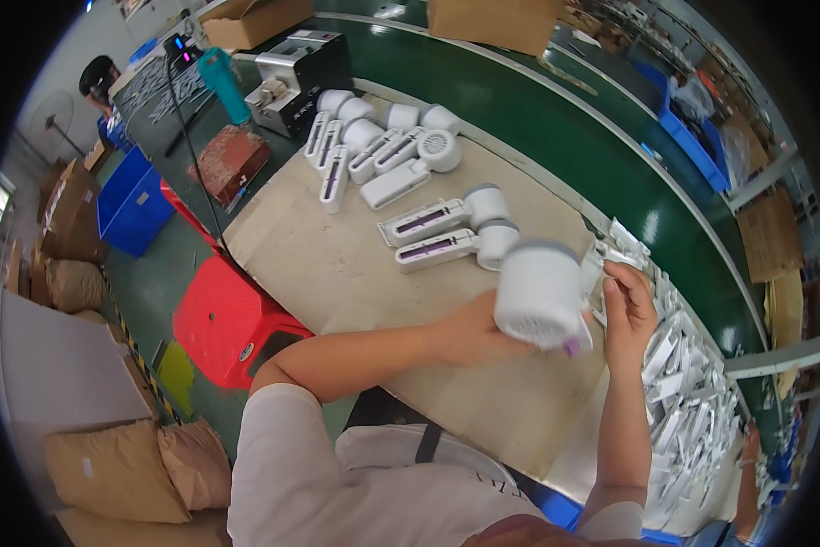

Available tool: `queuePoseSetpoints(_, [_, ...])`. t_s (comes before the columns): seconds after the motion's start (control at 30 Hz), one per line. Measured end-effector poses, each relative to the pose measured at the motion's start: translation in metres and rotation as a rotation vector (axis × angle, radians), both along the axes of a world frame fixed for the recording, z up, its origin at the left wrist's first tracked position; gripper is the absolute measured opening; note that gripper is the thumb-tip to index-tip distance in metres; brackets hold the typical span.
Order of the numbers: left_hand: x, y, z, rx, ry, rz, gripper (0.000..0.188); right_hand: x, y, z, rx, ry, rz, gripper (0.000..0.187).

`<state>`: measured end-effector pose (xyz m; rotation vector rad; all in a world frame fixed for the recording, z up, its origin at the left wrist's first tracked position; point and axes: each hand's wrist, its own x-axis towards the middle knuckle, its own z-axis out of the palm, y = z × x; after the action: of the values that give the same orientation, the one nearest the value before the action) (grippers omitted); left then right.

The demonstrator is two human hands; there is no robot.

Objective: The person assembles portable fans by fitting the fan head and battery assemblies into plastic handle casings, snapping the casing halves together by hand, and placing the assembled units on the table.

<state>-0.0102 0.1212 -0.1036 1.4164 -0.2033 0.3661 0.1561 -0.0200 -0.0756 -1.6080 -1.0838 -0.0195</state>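
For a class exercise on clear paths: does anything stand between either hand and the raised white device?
Nothing visible separates the left hand from the white device: it holds it. In the gap toward the right hand, white parts show, but whether they lie between or beyond cannot be told.

White round-headed device (539,284), grey-rimmed, vented end low, in left fingers (514,346).

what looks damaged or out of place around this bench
The reddish-brown rectangular block left of the far group of round-headed white plastic devices stands out: its top looks patchy and scuffed, while they look clean. I see no spilled liquid.
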Motion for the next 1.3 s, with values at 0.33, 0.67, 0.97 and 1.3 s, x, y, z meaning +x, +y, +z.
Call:
queuePoseSetpoints(0.33, [-0.038,0.013,-0.001,0.058,-0.254,-0.189,0.026,-0.049,0.155,0.015,-0.355,-0.304,0.442,0.017])
queuePoseSetpoints(0.67, [-0.048,0.014,0.006,-0.153,-0.388,-0.102,0.015,-0.061,0.211,0.016,-0.873,-0.500,0.604,0.018])
queuePoseSetpoints(0.97, [-0.043,0.012,-0.001,-0.143,-0.340,-0.088,0.015,-0.131,0.238,-0.009,-0.982,-0.954,0.588,0.026])
queuePoseSetpoints(1.3, [-0.045,0.014,0.002,-0.097,-0.315,-0.144,0.022,-0.083,0.212,0.031,-0.109,-0.501,0.363,0.035])
